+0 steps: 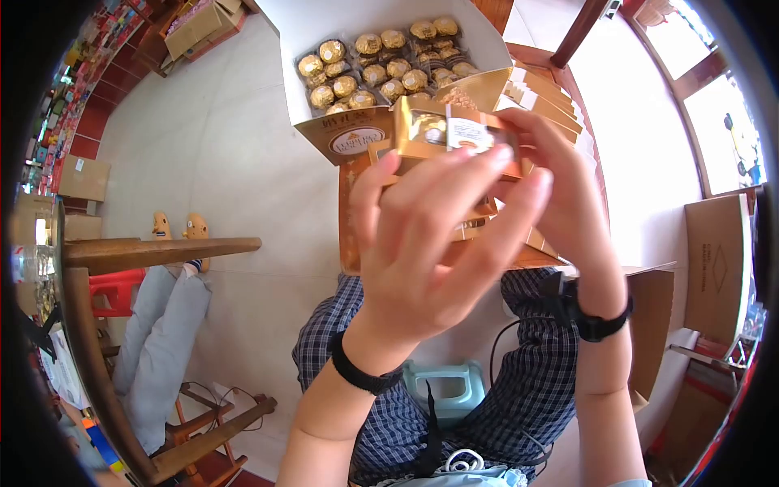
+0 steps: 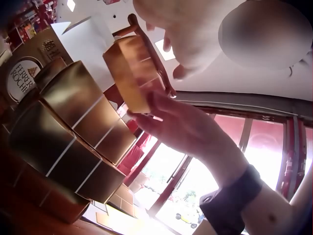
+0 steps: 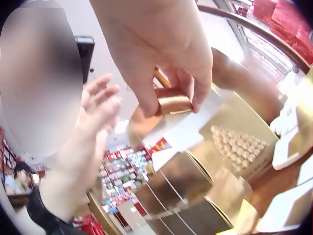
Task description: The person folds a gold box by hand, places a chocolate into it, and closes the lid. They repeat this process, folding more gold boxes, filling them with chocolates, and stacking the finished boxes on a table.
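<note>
My right hand grips one end of a small gold chocolate box; a clear window shows a gold-wrapped ball inside. In the right wrist view, thumb and fingertips pinch the box from above. My left hand is apart from it, fingers spread, and overlaps the box's lower side in the head view. In the right wrist view the left hand is held up empty. Behind the small box stands a large open carton with several trays of gold-wrapped chocolates.
Larger gold boxes are stacked beside the hands on the wooden table. Flat cartons with white flaps lie at the right. A teal stool is between the knees. Another person's legs and a wooden chair are at left.
</note>
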{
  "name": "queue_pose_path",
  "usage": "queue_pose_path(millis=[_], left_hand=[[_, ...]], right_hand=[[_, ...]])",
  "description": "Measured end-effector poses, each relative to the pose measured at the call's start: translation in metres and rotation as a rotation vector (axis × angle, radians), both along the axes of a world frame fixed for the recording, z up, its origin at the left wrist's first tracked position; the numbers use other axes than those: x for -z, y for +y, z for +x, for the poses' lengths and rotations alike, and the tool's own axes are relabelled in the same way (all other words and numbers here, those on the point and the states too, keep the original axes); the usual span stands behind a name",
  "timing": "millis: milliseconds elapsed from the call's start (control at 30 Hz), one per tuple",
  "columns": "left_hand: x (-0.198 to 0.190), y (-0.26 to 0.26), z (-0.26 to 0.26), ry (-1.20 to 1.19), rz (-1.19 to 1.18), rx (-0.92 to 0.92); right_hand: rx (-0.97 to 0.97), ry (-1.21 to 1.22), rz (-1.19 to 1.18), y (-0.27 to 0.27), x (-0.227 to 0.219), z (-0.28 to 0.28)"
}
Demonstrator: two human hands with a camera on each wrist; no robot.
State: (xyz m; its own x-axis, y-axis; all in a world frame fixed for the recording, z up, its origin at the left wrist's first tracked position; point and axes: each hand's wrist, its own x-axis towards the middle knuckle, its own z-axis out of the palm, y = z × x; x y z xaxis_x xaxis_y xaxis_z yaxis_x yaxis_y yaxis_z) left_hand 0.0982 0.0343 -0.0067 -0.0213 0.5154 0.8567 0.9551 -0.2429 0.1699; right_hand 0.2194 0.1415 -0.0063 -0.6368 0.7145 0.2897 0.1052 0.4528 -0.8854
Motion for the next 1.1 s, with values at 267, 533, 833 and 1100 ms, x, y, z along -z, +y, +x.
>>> queue_pose_path(millis=[267,533,833,1100], left_hand=[[-0.001,-0.009,0.008,-0.08,-0.039,0.026],[-0.003,-0.014,0.0,-0.099,-0.036,-0.013],[0.001,-0.007,0.009,-0.072,-0.061,0.031],[0.003,0.004,0.02,-0.085,-0.073,0.084]], right_hand=[[-0.002,-0.08,-0.011,0.003,0.01,-0.02],[0.192,-0.595,0.123,0.023,0.029,0.034],[0.121,-1.061,0.467,0.012,0.068,0.055],[0.205,-1.002,0.539,0.014,0.078,0.057]])
